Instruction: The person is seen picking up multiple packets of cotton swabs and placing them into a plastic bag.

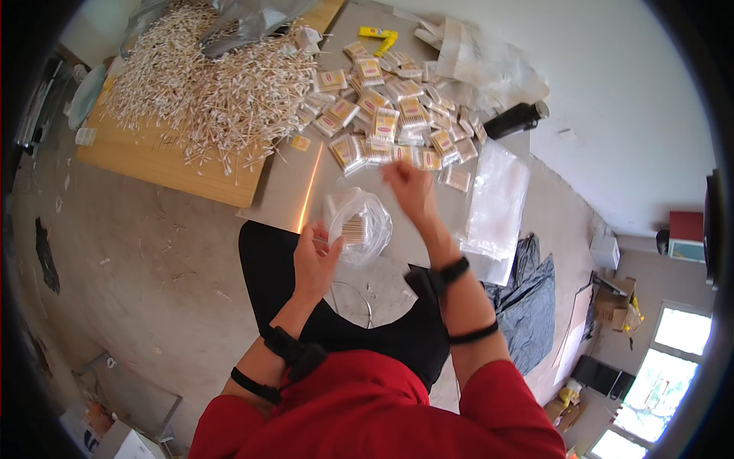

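Observation:
At the table's near edge my left hand [315,256] pinches the rim of a clear plastic bag [376,239]. The bag's mouth gapes upward, and a bundle of cotton swabs [353,231] shows inside it. Beyond and to the right, my right hand [411,191] has its fingers curled together at the near edge of a pile of small packets [384,122]. These are clear packs of cotton swabs with yellow and white labels. Whether the right fingertips hold anything is too small to make out.
A big heap of loose cotton swabs [206,88] covers the wooden board [164,170] at left. Flat clear bags [495,199] lie at right, below a black bottle [517,119]. A yellow tool [380,38] lies behind the packets. Dark plastic sheeting [527,306] is on the floor.

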`<action>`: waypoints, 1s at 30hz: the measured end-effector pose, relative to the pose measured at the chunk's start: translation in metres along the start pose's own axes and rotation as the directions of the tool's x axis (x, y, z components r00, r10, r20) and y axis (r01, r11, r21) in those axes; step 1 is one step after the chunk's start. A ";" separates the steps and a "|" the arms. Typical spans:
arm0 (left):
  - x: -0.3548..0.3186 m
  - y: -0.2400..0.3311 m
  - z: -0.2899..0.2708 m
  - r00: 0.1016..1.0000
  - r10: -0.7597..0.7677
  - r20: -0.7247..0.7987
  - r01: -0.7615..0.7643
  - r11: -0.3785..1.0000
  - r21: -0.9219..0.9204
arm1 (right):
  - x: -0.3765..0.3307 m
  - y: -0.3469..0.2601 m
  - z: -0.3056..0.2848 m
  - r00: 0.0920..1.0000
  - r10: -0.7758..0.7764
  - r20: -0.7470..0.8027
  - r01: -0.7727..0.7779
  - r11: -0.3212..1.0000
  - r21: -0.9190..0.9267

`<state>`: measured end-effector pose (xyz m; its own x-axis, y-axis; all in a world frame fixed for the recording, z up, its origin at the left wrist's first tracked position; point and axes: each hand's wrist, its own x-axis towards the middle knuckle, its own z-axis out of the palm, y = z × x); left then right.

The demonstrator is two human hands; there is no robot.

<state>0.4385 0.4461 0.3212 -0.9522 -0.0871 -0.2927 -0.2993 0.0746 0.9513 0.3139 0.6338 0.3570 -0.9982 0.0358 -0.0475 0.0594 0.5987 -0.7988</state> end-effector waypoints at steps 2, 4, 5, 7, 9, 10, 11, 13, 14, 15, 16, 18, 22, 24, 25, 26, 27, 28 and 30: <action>0.005 0.008 -0.002 0.997 0.068 -0.030 -0.067 0.997 0.032 | 0.047 0.030 0.007 0.966 0.202 -0.160 -0.216 0.974 -0.071; 0.006 0.019 -0.004 0.996 0.080 -0.038 -0.076 0.993 0.090 | 0.076 0.051 0.024 0.936 0.330 -0.125 -0.342 0.936 -0.087; 0.007 0.025 -0.006 0.993 0.094 -0.072 -0.084 0.988 0.132 | 0.084 0.045 0.034 0.909 0.373 -0.188 -0.398 0.910 -0.115; 0.006 0.030 -0.010 0.987 0.139 -0.085 -0.120 0.973 0.198 | 0.094 0.037 0.039 0.846 0.512 -0.151 -0.526 0.848 -0.073; 0.005 0.035 -0.013 0.979 0.187 -0.084 -0.161 0.954 0.251 | 0.100 0.041 0.043 0.827 0.524 -0.204 -0.544 0.837 -0.060; 0.006 0.037 -0.013 0.960 0.262 -0.101 -0.222 0.927 0.302 | 0.103 0.043 0.043 0.808 0.529 -0.258 -0.560 0.826 -0.061; 0.004 0.039 -0.015 0.937 0.330 -0.118 -0.271 0.896 0.352 | 0.101 0.045 0.044 0.805 0.536 -0.257 -0.565 0.823 -0.056; 0.001 0.047 -0.017 0.927 0.359 -0.105 -0.313 0.899 0.307 | 0.096 0.049 0.040 0.811 0.523 -0.264 -0.524 0.849 0.070; -0.001 0.049 -0.019 0.915 0.387 -0.113 -0.348 0.900 0.262 | 0.090 0.048 0.039 0.812 0.523 -0.259 -0.525 0.848 0.067; -0.002 0.049 -0.020 0.909 0.413 -0.064 -0.398 0.902 0.166 | 0.081 0.048 0.035 0.825 0.432 -0.364 -0.428 0.899 0.096; -0.002 0.049 -0.017 0.910 0.410 -0.067 -0.395 0.904 0.164 | 0.071 0.049 0.030 0.818 0.336 -0.468 -0.323 0.940 0.111; -0.006 0.050 -0.010 0.944 0.317 0.088 -0.310 0.947 -0.089 | 0.032 0.043 0.010 0.857 0.233 -0.460 -0.136 0.963 0.234; -0.030 0.073 0.010 0.978 0.181 0.104 -0.156 0.965 -0.211 | -0.081 -0.027 -0.031 0.942 0.080 -0.325 -0.016 0.981 0.194; -0.041 0.071 0.017 0.979 0.106 0.176 -0.049 0.952 -0.301 | -0.124 -0.040 -0.027 0.905 -0.222 -0.362 0.241 0.971 0.006; -0.049 0.071 0.021 0.966 -0.054 0.251 0.161 0.889 -0.429 | -0.142 -0.047 -0.023 0.919 -0.268 -0.290 0.264 0.963 -0.051; -0.056 0.071 0.023 0.918 -0.192 0.348 0.360 0.770 -0.526 | -0.155 -0.047 -0.017 0.902 -0.386 -0.195 0.383 0.922 -0.055; -0.058 0.059 0.021 0.893 -0.198 0.405 0.418 0.697 -0.582 | -0.165 -0.052 -0.015 0.914 -0.404 -0.030 0.404 0.915 0.006; -0.057 0.051 0.019 0.896 -0.192 0.401 0.412 0.697 -0.586 | -0.171 -0.054 -0.013 0.901 -0.427 0.074 0.423 0.904 0.058; -0.058 0.043 0.012 0.901 -0.232 0.367 0.422 0.661 -0.620 | -0.171 -0.047 -0.011 0.845 -0.512 0.155 0.512 0.858 0.042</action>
<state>0.4801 0.4665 0.3784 -0.8110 0.2686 -0.5197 -0.5622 -0.6036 0.5653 0.4819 0.6084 0.4095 -0.8738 -0.4004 0.2760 -0.4604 0.4980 -0.7349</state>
